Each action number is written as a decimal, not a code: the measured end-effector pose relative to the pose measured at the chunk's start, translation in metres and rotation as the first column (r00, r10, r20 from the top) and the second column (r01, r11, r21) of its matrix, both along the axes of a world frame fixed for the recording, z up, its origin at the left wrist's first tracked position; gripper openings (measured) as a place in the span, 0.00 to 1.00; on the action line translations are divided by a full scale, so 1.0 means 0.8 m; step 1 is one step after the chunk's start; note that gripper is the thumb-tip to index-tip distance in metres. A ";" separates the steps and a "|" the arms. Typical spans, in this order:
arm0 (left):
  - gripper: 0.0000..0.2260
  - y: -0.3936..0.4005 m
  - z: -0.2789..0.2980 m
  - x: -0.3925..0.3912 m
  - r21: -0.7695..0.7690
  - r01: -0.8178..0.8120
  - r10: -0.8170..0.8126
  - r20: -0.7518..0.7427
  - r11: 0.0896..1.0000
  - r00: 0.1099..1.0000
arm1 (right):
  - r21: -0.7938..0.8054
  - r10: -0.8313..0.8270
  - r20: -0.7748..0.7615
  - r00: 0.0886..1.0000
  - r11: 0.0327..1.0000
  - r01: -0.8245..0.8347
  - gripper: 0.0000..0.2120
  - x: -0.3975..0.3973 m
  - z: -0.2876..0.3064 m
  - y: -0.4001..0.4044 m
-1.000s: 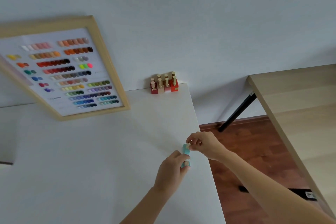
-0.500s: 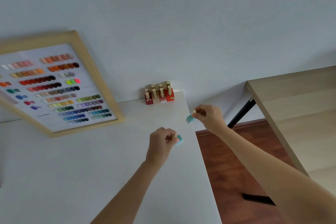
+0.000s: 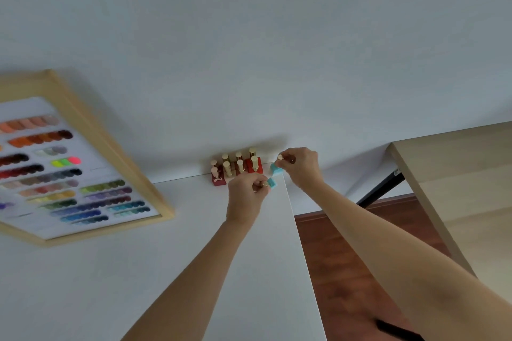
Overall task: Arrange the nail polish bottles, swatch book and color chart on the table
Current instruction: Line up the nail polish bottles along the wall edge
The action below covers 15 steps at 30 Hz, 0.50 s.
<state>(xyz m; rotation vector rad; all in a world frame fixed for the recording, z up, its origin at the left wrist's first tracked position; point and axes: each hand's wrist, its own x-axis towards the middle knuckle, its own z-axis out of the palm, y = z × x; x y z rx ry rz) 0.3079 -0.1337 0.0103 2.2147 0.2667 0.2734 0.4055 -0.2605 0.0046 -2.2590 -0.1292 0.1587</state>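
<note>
Since half a second ago both hands have reached farther across the white table [image 3: 116,279] toward its far right corner, each carrying a small turquoise nail polish bottle with a pale gold cap up to the cluster of red and pale-bodied gold-capped bottles [image 3: 237,167] standing against the wall. The left hand [image 3: 246,196] has its fingers curled around the cap of the nearer turquoise bottle [image 3: 272,183], whose square body pokes out to the right of the knuckles just in front of the cluster. The right hand [image 3: 300,166] pinches the cap of the farther turquoise bottle [image 3: 276,169], which sits at the right end of the cluster, close to the table's right edge; whether either base is already touching the tabletop cannot be told. These bottles look light, rigid and probably glass, so they are likely breakable and smooth-sided; the tall cap is a fair handle for a short carry, but gripping the square body would be steadier for setting down upright, particularly so near the edge above the wooden floor [image 3: 346,271]. The wooden-framed color chart [image 3: 63,174] with rows of painted swatches lies on the left of the table, well apart from the bottles. No swatch book is in view.
</note>
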 end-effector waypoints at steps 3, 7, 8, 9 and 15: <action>0.09 -0.002 -0.004 0.016 -0.002 -0.005 0.005 -0.001 1.000 1.000 | 0.044 0.007 -0.010 1.000 0.999 -0.006 0.06 0.015 -0.002 0.011; 0.07 -0.006 -0.007 0.034 0.033 -0.024 0.023 0.013 0.999 1.000 | 0.073 0.036 -0.028 0.999 0.997 -0.034 0.06 0.024 -0.004 0.017; 0.07 -0.007 -0.008 0.038 0.042 -0.021 0.021 0.012 0.999 1.000 | 0.089 0.043 -0.036 0.998 0.995 -0.040 0.06 0.024 -0.005 0.016; 0.06 -0.008 -0.009 0.041 0.048 -0.014 0.014 0.008 0.999 1.000 | 0.103 0.050 -0.044 0.998 0.994 -0.045 0.07 0.024 -0.006 0.013; 0.09 -0.013 -0.013 0.051 0.112 0.011 -0.011 -0.003 0.994 1.000 | 0.044 -0.003 -0.044 0.999 0.999 0.005 0.14 0.004 -0.033 -0.012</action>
